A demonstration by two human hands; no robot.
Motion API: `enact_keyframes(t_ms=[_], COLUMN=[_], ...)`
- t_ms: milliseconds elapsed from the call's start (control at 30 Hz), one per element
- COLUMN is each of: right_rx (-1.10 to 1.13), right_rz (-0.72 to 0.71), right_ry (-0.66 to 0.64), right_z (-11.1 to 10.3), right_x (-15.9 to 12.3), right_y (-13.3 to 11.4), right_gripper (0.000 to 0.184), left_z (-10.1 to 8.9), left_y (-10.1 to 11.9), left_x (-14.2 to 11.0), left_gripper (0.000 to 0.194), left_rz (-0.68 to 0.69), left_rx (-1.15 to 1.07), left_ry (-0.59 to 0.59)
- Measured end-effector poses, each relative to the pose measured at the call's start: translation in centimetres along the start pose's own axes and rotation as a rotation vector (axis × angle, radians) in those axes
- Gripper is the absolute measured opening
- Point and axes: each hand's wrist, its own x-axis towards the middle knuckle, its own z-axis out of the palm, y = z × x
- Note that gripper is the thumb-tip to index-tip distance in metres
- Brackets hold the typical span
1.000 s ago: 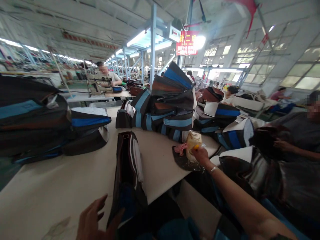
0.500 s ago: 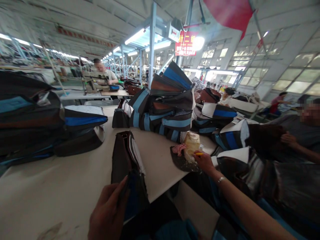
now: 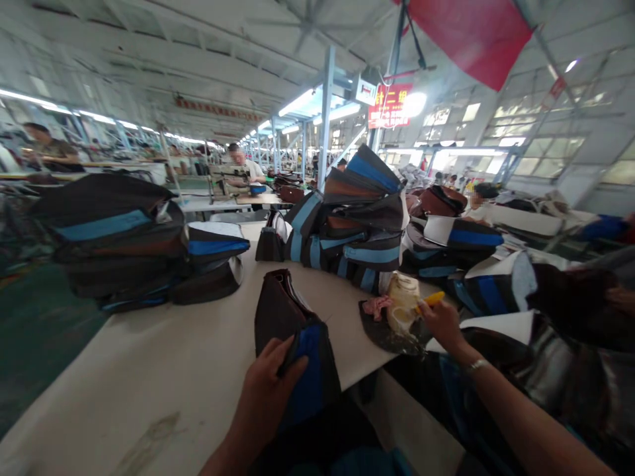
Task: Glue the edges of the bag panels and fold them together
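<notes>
My left hand [image 3: 272,377] is closed on the edge of a dark brown and black bag piece [image 3: 278,311] with a blue panel, thumb on the blue side. The piece stands on the table's near edge, its top opening showing a small metal ring. My right hand [image 3: 443,325] grips a yellow-handled tool [image 3: 433,299] beside a cut-down, translucent plastic container [image 3: 403,297] smeared with a yellowish substance. The tool's working end is hidden. The container rests on a dark, stained pad [image 3: 380,334], next to a crumpled pink cloth [image 3: 377,307].
Bag pieces are stacked at the left [image 3: 119,254], at the table's back [image 3: 357,225] and along the right [image 3: 491,284]. The pale table [image 3: 198,357] has a stain near its front. A person [image 3: 245,165] sits at a sewing machine beyond; a co-worker's hand shows at the far right.
The view has swung left, shifting things rightward in the picture. More of the bag piece's blue panel faces me. The yellow handle now stands out further above my right hand, still by the container.
</notes>
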Motion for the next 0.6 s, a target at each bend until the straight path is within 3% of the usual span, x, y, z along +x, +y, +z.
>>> enact_keyframes(t_ms=[133, 233, 333, 467, 600], right_rx=[0.343, 0.997, 1.220, 1.077, 0.858], right_rz=[-0.070, -0.251, -0.521, -0.849, -0.951], right_ry=[0.107, 0.156, 0.084, 0.046, 0.074], right_z=[-7.4, -13.6, -17.8, -18.5, -17.6], right_x=[0.5, -0.5, -1.6, -1.6, -0.3], right_y=[-4.1, -9.3, -14.2, -17.3, -16.8], right_gripper=[0.041, 0.027, 0.017, 0.008, 0.008], left_z=[-0.2, 0.3, 0.6, 0.3, -0.4], left_y=[1.0, 1.4, 1.7, 2.3, 2.6], left_x=[0.5, 0.6, 0.6, 0.6, 0.6], left_gripper=[0.032, 0.033, 0.036, 0.037, 0.035], left_rz=[-0.001, -0.001, -0.023, -0.017, -0.033], left_rx=[-0.066, -0.103, -0.130, -0.201, -0.291], left_ry=[-0.017, -0.044, -0.052, -0.082, -0.145])
